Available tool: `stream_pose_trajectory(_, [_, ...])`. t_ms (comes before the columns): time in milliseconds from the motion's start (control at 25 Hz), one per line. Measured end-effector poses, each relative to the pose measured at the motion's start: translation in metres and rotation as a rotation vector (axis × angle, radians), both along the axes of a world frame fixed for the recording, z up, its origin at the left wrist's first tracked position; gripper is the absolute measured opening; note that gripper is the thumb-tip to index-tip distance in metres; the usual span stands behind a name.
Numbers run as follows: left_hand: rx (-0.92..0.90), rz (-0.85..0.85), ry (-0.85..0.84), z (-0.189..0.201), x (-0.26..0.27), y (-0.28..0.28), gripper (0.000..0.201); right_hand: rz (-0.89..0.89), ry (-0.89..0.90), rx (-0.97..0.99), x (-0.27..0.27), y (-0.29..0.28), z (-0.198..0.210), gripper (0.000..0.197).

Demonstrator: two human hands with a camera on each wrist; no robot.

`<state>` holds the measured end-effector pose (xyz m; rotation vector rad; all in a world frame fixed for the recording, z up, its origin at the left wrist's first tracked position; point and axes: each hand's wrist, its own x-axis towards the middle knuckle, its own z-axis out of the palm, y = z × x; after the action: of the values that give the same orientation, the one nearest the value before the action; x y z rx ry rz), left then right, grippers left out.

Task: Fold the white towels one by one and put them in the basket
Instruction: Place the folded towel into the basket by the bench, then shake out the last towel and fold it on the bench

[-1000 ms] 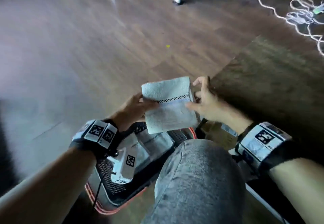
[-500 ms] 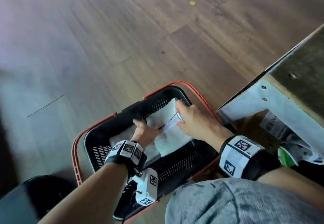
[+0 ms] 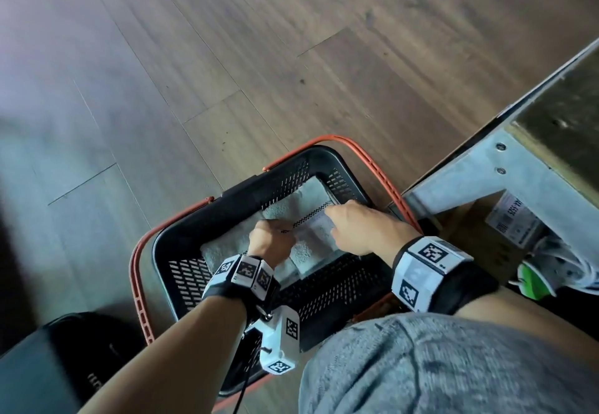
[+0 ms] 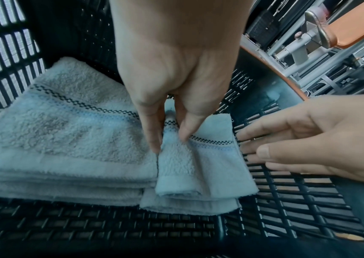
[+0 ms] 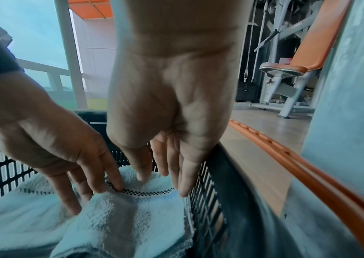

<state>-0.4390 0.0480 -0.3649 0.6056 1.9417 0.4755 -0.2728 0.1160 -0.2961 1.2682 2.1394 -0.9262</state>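
Pinching the folded white towel (image 4: 198,157) at its checkered stripe, the left hand (image 4: 172,69) sets it inside the black basket (image 3: 181,277), beside the folded towel stack (image 4: 66,139); the right hand (image 5: 172,104) hovers over it, fingers straight, grasping nothing.

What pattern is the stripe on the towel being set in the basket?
A thin black-and-white checkered band across the white towel, clearest in the left wrist view.

We are in a gym. Beyond the basket we see a weight bench (image 5: 296,69) with orange padding, grey steel machine frames (image 4: 322,57) and wood-look plank flooring (image 3: 259,57).
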Motion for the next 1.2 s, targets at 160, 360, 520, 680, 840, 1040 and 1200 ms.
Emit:
stream_pose_trajectory(160, [0.048,-0.153,0.095,0.025,-0.008,0.007,0.015,-0.174,0.155,-0.096,0.018,0.006,0.019,0.030])
stream_pose_trajectory(360, [0.143,-0.508,0.129,0.088,-0.004,0.040,0.015,-0.405,0.424,-0.043,0.055,0.006,0.068,0.016])
stream_pose_trajectory(520, [0.287,-0.829,0.136,0.176,0.031,0.069,0.019,-0.497,0.613,0.174,0.077,-0.006,0.133,0.019])
stream_pose_trajectory(680, [0.425,-1.053,0.174,0.269,0.096,0.090,0.020,-0.602,0.642,0.471,0.120,-0.029,0.203,0.015])
stream_pose_trajectory(840, [0.567,-1.256,0.193,0.357,0.199,0.070,0.020,-0.784,0.598,0.660,0.206,-0.081,0.263,0.021])
stream_pose_trajectory(1040, [0.652,-1.515,0.149,0.399,0.345,0.014,0.026,-1.082,0.598,0.808,0.329,-0.175,0.292,0.032])
stream_pose_trajectory(1200, [0.650,-1.680,0.135,0.388,0.464,-0.049,0.027,-1.317,0.504,0.868,0.433,-0.271,0.287,0.012])
